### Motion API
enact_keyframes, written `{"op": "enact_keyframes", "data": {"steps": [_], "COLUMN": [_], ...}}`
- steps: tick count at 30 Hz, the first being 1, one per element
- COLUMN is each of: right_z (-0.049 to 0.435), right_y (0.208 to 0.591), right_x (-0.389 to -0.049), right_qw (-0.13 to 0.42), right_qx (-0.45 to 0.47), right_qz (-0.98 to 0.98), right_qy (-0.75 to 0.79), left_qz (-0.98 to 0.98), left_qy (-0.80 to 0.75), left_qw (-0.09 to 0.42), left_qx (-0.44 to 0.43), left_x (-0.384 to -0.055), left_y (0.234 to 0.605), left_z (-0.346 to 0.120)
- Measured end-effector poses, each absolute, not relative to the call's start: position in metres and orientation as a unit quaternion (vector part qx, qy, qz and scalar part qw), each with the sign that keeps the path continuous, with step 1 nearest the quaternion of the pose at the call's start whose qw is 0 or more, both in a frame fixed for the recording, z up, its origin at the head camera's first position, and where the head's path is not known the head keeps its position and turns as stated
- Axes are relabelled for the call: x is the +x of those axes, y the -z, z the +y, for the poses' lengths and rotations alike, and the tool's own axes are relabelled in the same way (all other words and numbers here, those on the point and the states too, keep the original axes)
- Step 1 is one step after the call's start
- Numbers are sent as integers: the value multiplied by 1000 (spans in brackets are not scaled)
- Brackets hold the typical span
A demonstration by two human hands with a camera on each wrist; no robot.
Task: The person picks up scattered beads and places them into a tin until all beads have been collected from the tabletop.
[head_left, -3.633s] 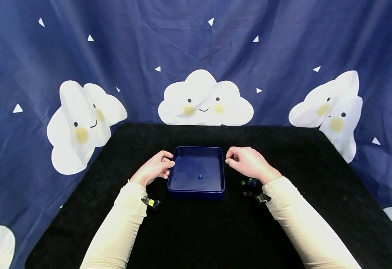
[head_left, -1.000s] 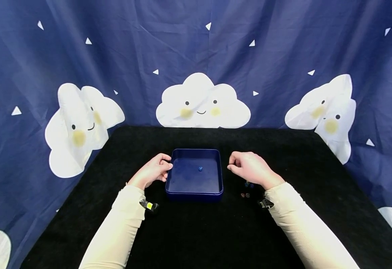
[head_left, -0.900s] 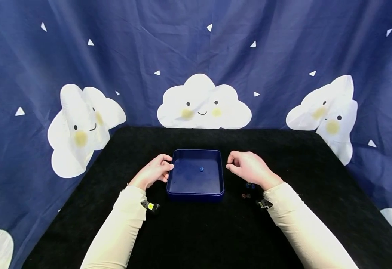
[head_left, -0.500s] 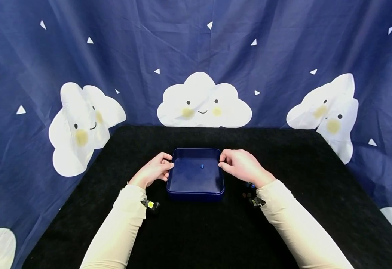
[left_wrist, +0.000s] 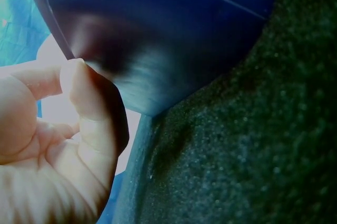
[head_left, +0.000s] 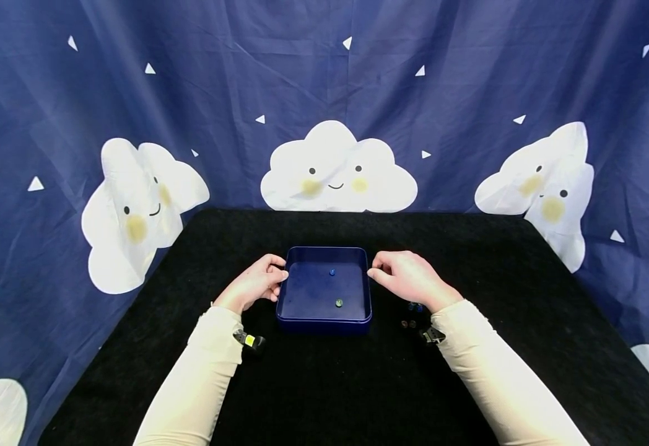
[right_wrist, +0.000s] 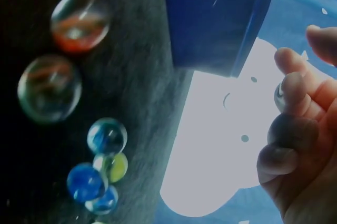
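Head view: left fingers (left_wrist: 92,100) pinch the blue tray (head_left: 324,319) by its rim; right fingers (right_wrist: 276,161) curl loosely, apparently empty. Glass marbles (right_wrist: 50,90) look hard, slippery; best pinched mid-height.

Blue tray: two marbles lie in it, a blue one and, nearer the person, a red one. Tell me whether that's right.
Not quite: the head view shows that the nearer one is a greenish marble, not red. The blue tray does hold two, with the blue marble farther from the person.
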State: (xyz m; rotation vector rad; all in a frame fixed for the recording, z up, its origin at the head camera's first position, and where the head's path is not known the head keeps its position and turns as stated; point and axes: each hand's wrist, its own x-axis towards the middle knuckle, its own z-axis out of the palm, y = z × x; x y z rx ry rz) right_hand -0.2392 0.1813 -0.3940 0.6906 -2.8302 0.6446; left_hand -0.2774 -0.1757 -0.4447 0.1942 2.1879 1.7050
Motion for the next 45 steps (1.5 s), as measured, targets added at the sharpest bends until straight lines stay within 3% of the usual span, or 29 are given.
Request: {"op": "enact_keyframes", "data": {"steps": [14,27,45], "right_z": [202,222,239], "right_y": [407,411,420], "right_x": [-240,-239,-232], "right_qw": [61,-35,-106], "right_qx": [230,209,217], "right_qz": [-951,-964,-959], "right_qy": [-197,-162,-146], "left_qz": [774,777,770], "left_qy": [-603,-599,-607], "left_qw": [180,184,187], "left_qx": [67,62,60], "left_x": [-278,-279,-280], "left_y": [444,446,443], "left_z": [-176,-175,-174]}}
